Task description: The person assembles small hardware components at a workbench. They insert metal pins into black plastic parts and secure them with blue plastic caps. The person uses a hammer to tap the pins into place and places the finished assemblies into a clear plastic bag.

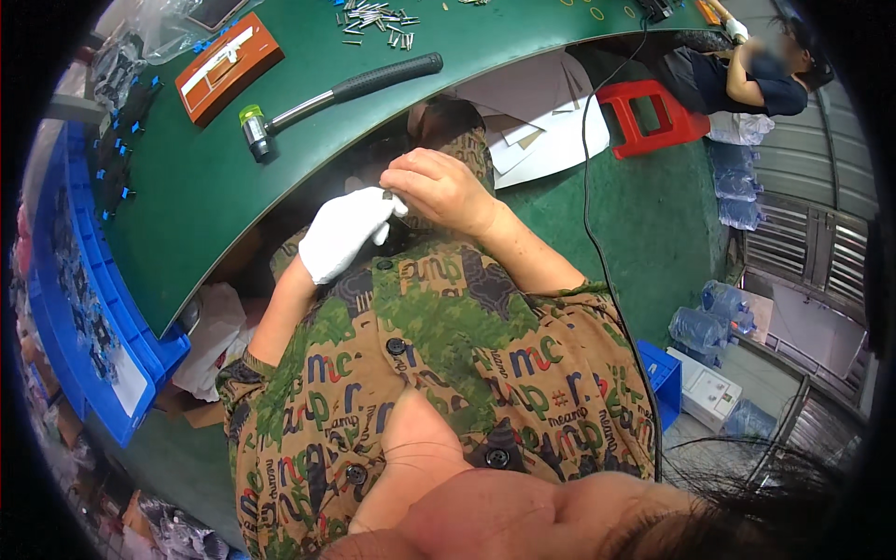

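Left hand point(345, 233) and right hand point(439, 191) are meeting near one hammer point(345, 91)

Hands: two, one in a white glove (left), one bare (right). Both are hovering on the wearer's side of the hammer, just off the edge of one green table point(187, 205). Fingers are curling inward and the fingertips are coming together; whether either hand is gripping anything cannot be told, the space between them being hidden.

Hammer: one, lying on the table, its black handle pointing right, its head showing one yellow-green face and one dark one.

Left of the hammer: one red-brown block point(247, 65) is bearing one white gun-shaped piece point(231, 51); farther left, a blue bin point(168, 350) is standing beside the table.

Beyond the hammer: metal pins point(373, 17) are lying scattered, overlapping too much for a count.

Right of the hammer: one red stool point(686, 119) is standing on the floor, with one co-worker point(765, 89) sitting farther right.

Writing: multicoloured lettering is running across one camouflage shirt point(448, 317), partly legible.
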Demonstrator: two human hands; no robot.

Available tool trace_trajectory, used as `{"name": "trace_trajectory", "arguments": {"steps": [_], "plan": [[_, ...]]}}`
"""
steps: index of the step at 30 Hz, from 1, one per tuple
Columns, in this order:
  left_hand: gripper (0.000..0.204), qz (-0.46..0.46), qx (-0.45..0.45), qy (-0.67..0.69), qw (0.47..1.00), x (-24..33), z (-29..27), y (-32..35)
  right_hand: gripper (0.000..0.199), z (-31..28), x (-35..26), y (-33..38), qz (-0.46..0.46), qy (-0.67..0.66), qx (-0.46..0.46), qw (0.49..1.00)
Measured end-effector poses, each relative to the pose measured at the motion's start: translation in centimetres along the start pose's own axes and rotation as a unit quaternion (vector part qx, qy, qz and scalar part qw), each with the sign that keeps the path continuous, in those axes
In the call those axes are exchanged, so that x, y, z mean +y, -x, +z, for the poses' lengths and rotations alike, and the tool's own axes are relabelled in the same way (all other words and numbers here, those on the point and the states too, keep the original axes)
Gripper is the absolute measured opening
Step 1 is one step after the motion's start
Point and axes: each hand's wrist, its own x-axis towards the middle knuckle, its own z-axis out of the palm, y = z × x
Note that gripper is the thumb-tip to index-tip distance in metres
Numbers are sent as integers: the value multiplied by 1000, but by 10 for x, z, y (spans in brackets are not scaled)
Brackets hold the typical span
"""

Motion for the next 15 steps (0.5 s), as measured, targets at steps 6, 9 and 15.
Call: {"name": "trace_trajectory", "arguments": {"steps": [6, 9, 15], "plan": [[34, 1, 2, -18, 1000, 0, -1, -2, 26, 10, 5, 2, -23, -10, 2, 1000], [34, -21, 1, -14, 1000, -1, -1, -2, 22, 14, 7, 4, -22, -11, 2, 1000], [33, -22, 22, 23, 999, -7, 4, 1, 21, 23, 7, 8, -18, -12, 10, 1000]]}}
